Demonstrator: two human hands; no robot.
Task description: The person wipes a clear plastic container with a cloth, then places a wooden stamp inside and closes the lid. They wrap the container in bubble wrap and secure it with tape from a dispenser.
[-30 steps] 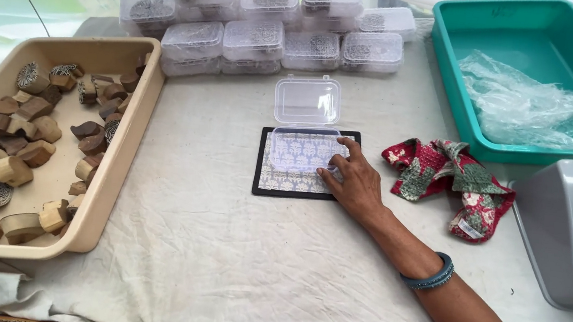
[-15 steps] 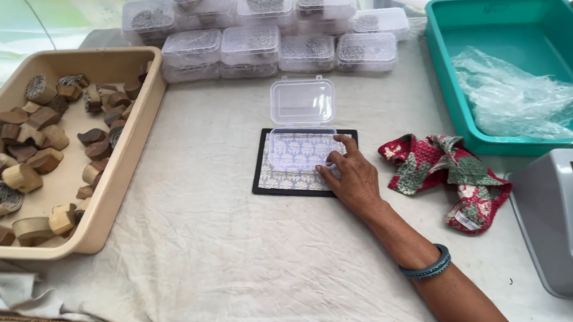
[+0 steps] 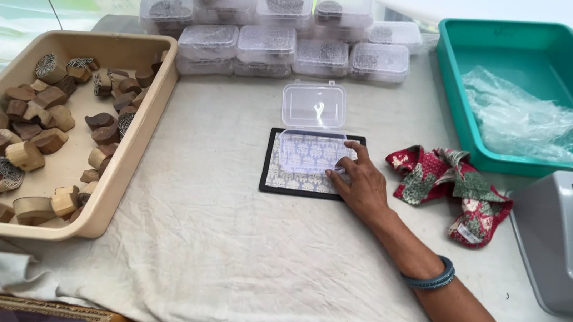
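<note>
Head view: right hand (image 3: 363, 185) fingers (image 3: 344, 169) rest on open clear box (image 3: 311, 142).

1 hand (image 3: 363, 184) | 1 open clear box (image 3: 313, 124) | 1 beige tray (image 3: 97, 215) | 1 teal bin (image 3: 461, 94) | 1 tape dispenser (image 3: 568, 243) | 1 patterned cloth (image 3: 456, 184)

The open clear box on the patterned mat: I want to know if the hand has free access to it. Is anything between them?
Nothing visible: the right hand already touches the open clear box on the patterned mat.
</note>
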